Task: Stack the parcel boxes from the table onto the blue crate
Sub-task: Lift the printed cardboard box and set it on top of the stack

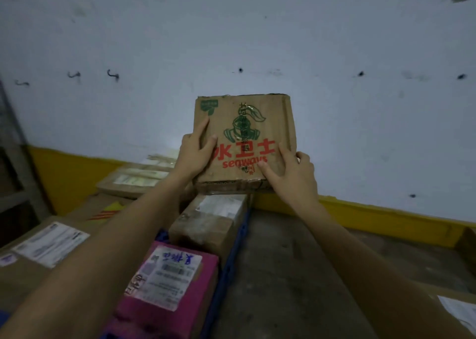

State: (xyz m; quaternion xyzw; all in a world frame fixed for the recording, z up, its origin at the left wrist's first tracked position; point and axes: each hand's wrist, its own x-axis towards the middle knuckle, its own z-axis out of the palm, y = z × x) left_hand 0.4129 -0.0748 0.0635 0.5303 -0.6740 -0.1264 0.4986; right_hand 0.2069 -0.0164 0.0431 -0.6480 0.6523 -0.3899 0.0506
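Holding a parcel box upright
Left hand and right hand are pinching its side edges; red "seaways" showing between, blue crate below.

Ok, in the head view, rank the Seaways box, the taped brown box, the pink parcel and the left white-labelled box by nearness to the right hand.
1. Seaways box: held by the right hand.
2. Taped brown box: just below it.
3. Pink parcel: lower left, toward the camera.
4. White-labelled box: far left.
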